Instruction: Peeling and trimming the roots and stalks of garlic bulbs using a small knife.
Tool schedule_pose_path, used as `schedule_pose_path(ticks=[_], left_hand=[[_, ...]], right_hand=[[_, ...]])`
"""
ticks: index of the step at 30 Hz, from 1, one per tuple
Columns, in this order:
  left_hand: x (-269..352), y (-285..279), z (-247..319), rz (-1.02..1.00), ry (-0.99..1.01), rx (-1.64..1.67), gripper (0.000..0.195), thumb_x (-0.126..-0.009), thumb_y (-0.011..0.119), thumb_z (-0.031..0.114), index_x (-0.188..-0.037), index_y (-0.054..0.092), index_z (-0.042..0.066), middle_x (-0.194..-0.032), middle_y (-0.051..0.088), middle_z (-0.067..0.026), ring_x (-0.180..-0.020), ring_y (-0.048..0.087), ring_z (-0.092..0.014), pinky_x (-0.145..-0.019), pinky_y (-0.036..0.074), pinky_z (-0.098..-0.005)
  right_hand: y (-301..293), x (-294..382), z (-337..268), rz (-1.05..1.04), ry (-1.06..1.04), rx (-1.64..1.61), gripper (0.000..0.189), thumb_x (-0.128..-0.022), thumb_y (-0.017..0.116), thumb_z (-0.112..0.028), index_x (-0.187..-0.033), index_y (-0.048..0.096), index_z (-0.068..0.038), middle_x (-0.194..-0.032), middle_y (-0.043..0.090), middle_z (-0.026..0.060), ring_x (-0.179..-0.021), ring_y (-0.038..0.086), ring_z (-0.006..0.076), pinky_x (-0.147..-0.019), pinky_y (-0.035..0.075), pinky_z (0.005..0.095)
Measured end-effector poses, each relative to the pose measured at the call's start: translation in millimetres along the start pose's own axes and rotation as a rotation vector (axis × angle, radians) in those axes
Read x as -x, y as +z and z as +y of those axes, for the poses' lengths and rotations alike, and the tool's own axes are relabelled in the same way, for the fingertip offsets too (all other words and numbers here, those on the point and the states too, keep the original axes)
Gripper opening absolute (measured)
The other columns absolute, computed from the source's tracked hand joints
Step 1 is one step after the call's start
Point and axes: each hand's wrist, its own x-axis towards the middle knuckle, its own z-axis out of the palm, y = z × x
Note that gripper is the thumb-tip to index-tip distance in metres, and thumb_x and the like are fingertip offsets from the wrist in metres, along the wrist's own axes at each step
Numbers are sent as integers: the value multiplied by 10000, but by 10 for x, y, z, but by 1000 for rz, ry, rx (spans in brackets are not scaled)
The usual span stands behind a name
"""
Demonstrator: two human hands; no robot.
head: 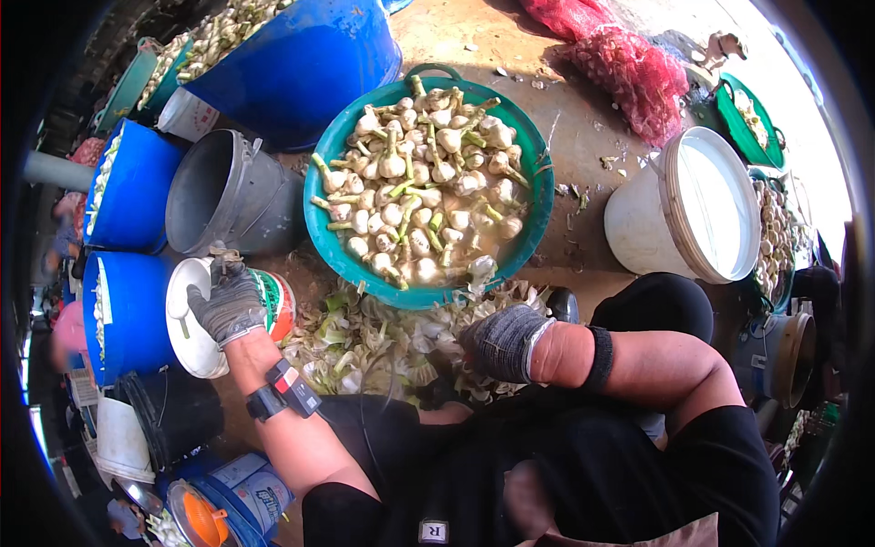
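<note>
My left hand (232,301), in a worn grey knit glove, is over the rim of a white bucket (198,349) with a printed side. Its thumb stands apart from the fingers, and nothing shows between them. A pale garlic bulb with a green stem (182,320) shows in the bucket's mouth, below the thumb. My right hand (509,342), also gloved, is curled above a heap of garlic skins (355,342); whatever its fingers may hold is hidden. In front of me, a teal tub (540,205) holds many garlic bulbs with cut stems (410,184) in cloudy water.
Left of the tub lie a tilted grey bucket (239,191) and blue tubs (130,191) with garlic. A large blue tub (301,75) stands behind. To the right are a white bucket (636,212) and a red mesh sack (629,75). A dog (723,48) is farther off.
</note>
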Motion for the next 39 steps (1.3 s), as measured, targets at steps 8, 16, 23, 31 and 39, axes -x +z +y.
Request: schedule_pose_path(ticks=[8,16,23,31,39], left_hand=[[852,-24,-2993,-691,-456,-1210,329,-978,564,126,-1303,602,87,-1221,635,-110,-1040,627,-181,-843,546,-306],[663,-554,-4722,-1180,-457,-2405,662,-871,664,235,-1458,415,60,-1376,559,-229,-1236,587,-347,-1006,497,-416],[469,-769,-4217,-1341,-445,-2159,660,-831,733,163,-1404,439,15,-1287,594,-212,-1128,640,-288,-885,570,-373],[1019,91,-2366,-862,-547,-1176,463,-929,599,70,-1362,445,14,-1205,582,-96,-1049,622,-172,-876,564,-296],[1448,72,-1749,-844,-191,-1118,477,-906,645,60,-1351,476,23,-1224,574,-67,-1062,593,-149,-934,519,-306]], right_hand=[[-466,299,112,166,-25,-57,222,-908,614,-202,-1048,713,-61,-832,721,159,-811,722,336,-704,560,440],[-749,525,429,163,52,-156,254,-911,608,-299,-1050,703,-108,-821,706,155,-782,709,339,-676,552,440],[-781,551,477,211,68,-95,205,-855,642,-220,-951,748,-72,-839,717,169,-805,715,340,-692,557,431],[-597,369,333,409,25,-86,245,-916,608,-268,-920,714,-47,-821,700,185,-787,696,363,-679,543,448],[-551,-15,396,976,9,-78,210,-846,717,-261,-825,639,-67,-750,624,181,-722,640,400,-622,511,464]])
